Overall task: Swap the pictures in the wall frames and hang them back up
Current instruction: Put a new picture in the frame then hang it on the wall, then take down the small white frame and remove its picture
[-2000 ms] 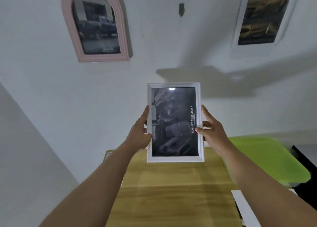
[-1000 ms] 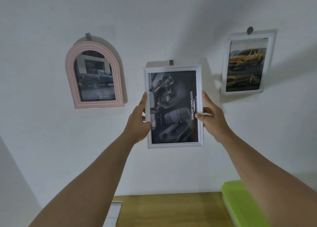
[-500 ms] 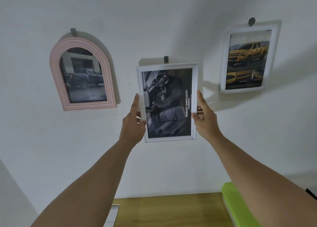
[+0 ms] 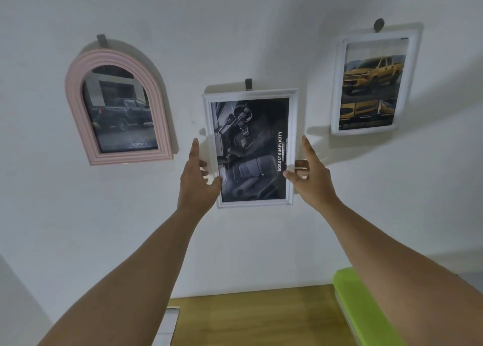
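Now up against the wall (image 4: 235, 31), between two hung neighbours: the white frame (image 4: 261, 94), upright, with a dark car-interior picture lettered ROBUST SIMPLICITY. Top rim right at the grey hook (image 4: 248, 84); hard to tell whether caught on it. Gripped at mid-height on both sides. Left hand (image 4: 198, 180) on the left rim, thumb curled over the front, forefinger straight up along the wall, other fingers tucked behind. Right hand (image 4: 311, 180) mirrored on the right rim: thumb pinching the front edge beside the lettering, forefinger pointing up, remaining fingers behind the frame.

Toward the wall's left, well apart, a pink arched frame (image 4: 74, 102) on a hook of its own, showing a dark pickup. Toward the right and higher, the yellow-pickup frame (image 4: 339, 89), white-rimmed, hung from a round peg (image 4: 379, 31).

Below, against the foot of the wall, a wooden desk (image 4: 256, 317). Along its right edge a lime-green box (image 4: 366, 309); at its left edge a white card (image 4: 167, 324), partly cut off by the picture's bottom.
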